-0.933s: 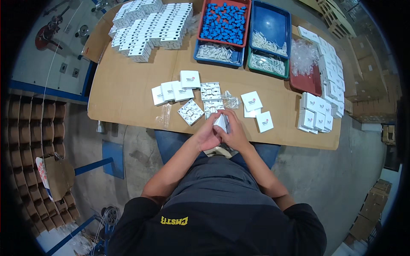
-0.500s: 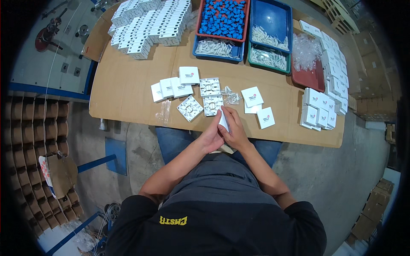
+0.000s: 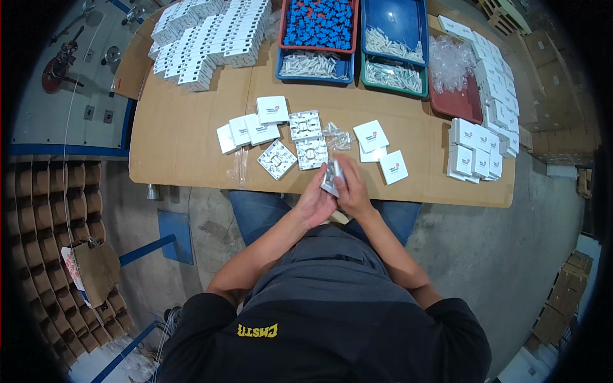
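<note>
Near the front edge of the cardboard-covered table, my left hand and my right hand are closed around a small square white plastic unit. Its greyish, detailed side shows between my fingers, slightly blurred. Just beyond my hands lie square units with their detailed side up, one in front of another, and a third turned askew. Small clear bags of white parts rest beside them. To the right are plain-faced white square pieces and a single one; several more overlap at left.
Stacked white units fill the far left. At the back stand a red tray of blue parts, blue trays and a green tray with white plugs. A red tray holds clear bags beside white stacks.
The unit in my hands has turned: earlier a smooth white side showed, now its greyish detailed side does. The fingers of my right hand have shifted over it. The whole view has moved slightly.
</note>
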Demonstrator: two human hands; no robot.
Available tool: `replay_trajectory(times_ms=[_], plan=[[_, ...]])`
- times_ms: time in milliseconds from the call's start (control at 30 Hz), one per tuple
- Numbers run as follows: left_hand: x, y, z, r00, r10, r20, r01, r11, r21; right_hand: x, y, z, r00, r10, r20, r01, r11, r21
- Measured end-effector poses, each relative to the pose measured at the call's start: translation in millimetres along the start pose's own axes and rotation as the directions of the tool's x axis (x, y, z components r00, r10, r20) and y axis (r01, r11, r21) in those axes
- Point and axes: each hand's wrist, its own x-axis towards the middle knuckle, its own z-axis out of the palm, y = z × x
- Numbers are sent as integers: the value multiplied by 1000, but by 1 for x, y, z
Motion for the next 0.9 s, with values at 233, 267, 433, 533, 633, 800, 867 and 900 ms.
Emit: replay_trajectory(times_ms=[233, 267, 433, 533, 633, 800, 867, 900], plan=[[-1, 25, -6, 983, -13, 181, 16, 1000, -14, 21, 48, -48, 866, 297, -402, -292, 953, 76], [-4, 31, -2, 974, -11, 225, 4, 1000, 31, 21, 57, -59, 891, 237, -388, -324, 930, -176], [-6, 32, 1, 996, 88, 19, -87, 894, 439, 24, 47, -67, 945, -5, -328, -208, 763, -611], [-3, 25, 0, 983, 180, 41, -175, 843, 508, 23, 8, -43, 885, 445, -140, -459, 883, -98], [0, 18, -4, 960, 280, -10, -213, 751, 625, 20, 13, -12, 790, 598, 133, -612, 764, 205], [5, 22, -17, 929, 317, 191, -349, 577, 738, 25, 10, 4, 807, 569, 156, -588, 752, 297], [4, 20, -21, 919, 365, 151, -353, 588, 727, 25, 7, 9, 828, 543, 145, -557, 762, 329], [4, 16, -22, 919, 366, 150, -353, 588, 727, 24, 6, 12, 833, 536, 136, -548, 767, 333]])
